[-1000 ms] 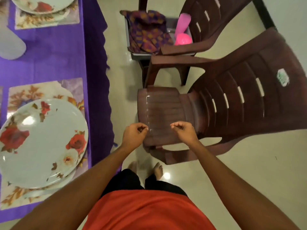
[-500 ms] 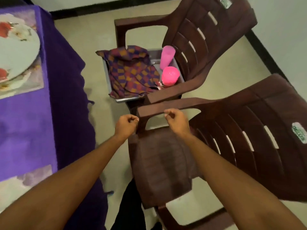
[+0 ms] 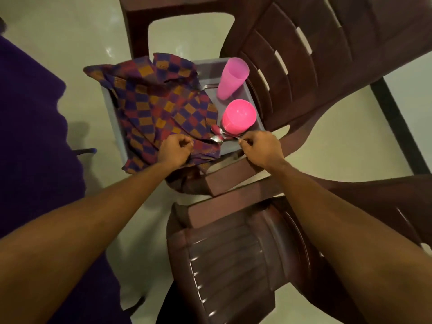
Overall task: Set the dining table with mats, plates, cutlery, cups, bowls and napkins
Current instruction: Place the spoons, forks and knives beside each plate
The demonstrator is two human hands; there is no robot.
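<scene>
Plenty remains: checked napkins (image 3: 161,104), a tipped pink tumbler (image 3: 231,78), a pink cup (image 3: 238,119) and spoons (image 3: 217,135) all lie in the grey tray (image 3: 209,69), unlaid. At the tray's near edge the right grip (image 3: 259,148) pinches a spoon handle; the left grip (image 3: 174,150) lies curled on the napkins, hold unclear

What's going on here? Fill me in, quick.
A person is reaching into a grey tray that sits on the seat of a brown plastic chair. Their left hand grips the checked cloth heaped in the tray. The right hand appears to pinch the handle end of the spoons lying beside the cloth. A tall pink cup and a shorter pink cup stand in the tray, untouched.
</scene>
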